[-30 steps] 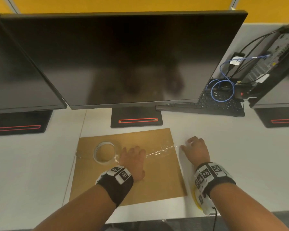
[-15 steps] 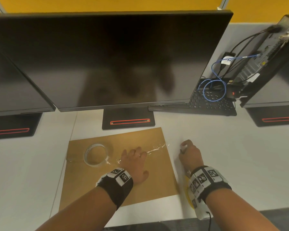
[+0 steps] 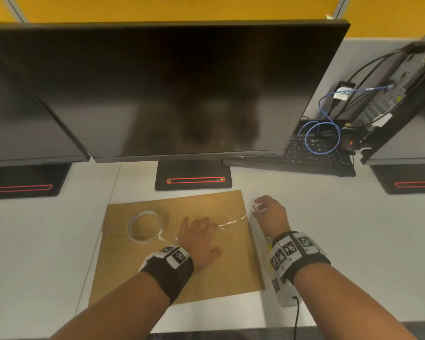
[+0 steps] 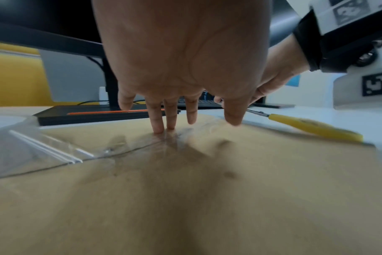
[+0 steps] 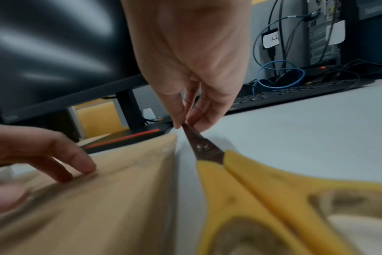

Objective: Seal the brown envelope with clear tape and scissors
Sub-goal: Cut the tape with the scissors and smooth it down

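Observation:
The brown envelope (image 3: 219, 271) lies flat on the white desk. A clear tape roll (image 3: 144, 228) sits on its upper left, and a tape strip (image 3: 231, 220) runs from it to the right edge. My left hand (image 3: 196, 222) lies flat on the envelope, straight fingertips (image 4: 159, 129) pressing the strip. My right hand (image 3: 257, 207) is at the envelope's right edge, thumb and forefinger pinched together (image 5: 183, 124) where the strip ends. A small white bit shows there; it looks like the tape end. The yellow-handled scissors (image 5: 240, 181) lie shut on the desk under that wrist.
A large dark monitor stands behind the envelope on a black base (image 3: 193, 177). A black keyboard (image 3: 292, 160), blue cable loops (image 3: 323, 138) and a computer case sit at the back right. More monitor bases flank both sides. The desk's front edge is near my forearms.
My right hand's fingers went from lying loosely at the envelope's edge to curled into a pinch there. The left hand stays pressed on the tape. The scissors have not moved.

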{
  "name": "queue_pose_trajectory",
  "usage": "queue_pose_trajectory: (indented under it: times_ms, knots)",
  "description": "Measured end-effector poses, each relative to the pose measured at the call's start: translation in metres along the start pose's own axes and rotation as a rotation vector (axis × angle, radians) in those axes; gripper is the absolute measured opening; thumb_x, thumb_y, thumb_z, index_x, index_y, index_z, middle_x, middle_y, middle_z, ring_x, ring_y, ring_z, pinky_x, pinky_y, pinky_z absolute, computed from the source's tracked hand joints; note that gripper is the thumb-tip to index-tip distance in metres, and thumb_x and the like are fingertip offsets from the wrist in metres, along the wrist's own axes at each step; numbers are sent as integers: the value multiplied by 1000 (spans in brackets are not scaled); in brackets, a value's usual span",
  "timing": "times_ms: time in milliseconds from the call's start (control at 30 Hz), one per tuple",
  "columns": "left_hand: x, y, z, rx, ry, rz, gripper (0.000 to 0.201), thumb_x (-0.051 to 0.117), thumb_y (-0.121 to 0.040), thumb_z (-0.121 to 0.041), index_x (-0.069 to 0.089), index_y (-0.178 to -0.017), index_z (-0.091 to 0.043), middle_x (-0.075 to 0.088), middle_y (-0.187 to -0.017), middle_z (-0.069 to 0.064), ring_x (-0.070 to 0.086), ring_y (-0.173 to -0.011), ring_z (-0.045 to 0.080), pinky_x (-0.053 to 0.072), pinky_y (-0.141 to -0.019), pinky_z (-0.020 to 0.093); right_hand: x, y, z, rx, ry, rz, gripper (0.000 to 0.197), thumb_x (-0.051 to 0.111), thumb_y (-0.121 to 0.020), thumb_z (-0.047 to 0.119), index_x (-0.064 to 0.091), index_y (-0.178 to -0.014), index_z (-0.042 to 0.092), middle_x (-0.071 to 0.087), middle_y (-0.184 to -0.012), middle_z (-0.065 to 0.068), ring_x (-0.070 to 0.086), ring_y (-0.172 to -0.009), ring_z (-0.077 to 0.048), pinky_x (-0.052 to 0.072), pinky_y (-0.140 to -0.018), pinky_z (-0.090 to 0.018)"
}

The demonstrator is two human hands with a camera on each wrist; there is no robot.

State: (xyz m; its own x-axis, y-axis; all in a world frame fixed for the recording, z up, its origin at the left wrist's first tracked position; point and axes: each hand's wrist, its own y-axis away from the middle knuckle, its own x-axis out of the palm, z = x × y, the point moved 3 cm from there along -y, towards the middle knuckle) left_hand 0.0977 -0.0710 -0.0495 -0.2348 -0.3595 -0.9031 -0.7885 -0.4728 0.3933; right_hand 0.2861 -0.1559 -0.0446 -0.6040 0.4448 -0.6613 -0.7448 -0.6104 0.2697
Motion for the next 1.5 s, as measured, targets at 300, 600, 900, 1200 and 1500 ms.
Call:
queue_pose_trajectory:
  times_ms: [300, 600, 900, 1200, 1500]
  knots:
    - [-50, -3, 7, -7, 922, -68, 42, 46, -99, -33, 37, -138, -19, 56, -120, -4, 53, -107, 10, 40, -93, 25, 20, 8, 93, -288, -131, 188, 23, 61, -85, 2, 64, -88, 24, 60, -80, 5, 57, -69, -4, 42, -53, -3]
    - [-38, 3, 50, -152, 1099, -201, 10, 54, -96, -13, 57, -91, -5, 64, -77, 5, 64, -57, 3, 53, -68, 19, 62, 30, 128, -328, -262, 269, 16, 63, -84, -1, 64, -88, 14, 59, -82, -4, 56, -60, 2, 40, -49, -1]
    - [-36, 17, 111, -403, 1084, -369, 21, 50, -85, -37, 53, -82, -17, 70, -86, 12, 70, -81, 32, 55, -83, 48, 101, 59, 93, -510, 86, 480, 46, 64, -73, 4, 59, -114, 22, 52, -94, -1, 54, -78, -15, 44, -69, -17]
    - [-30, 8, 116, -388, 1050, -343, 17, 44, -95, -35, 53, -91, -20, 72, -89, 5, 70, -84, 25, 54, -86, 48, 110, 71, 83, -518, 195, 417, 59, 56, -74, 4, 43, -127, 27, 39, -115, 2, 52, -98, -18, 51, -80, -31]
    - [-32, 8, 107, -348, 1063, -312, 21, 45, -99, -27, 56, -103, -9, 70, -99, 7, 71, -86, 21, 54, -87, 41, 111, 55, 74, -479, 278, 346, 53, 60, -83, 11, 43, -133, 20, 43, -127, -4, 60, -95, -25, 45, -79, -28]
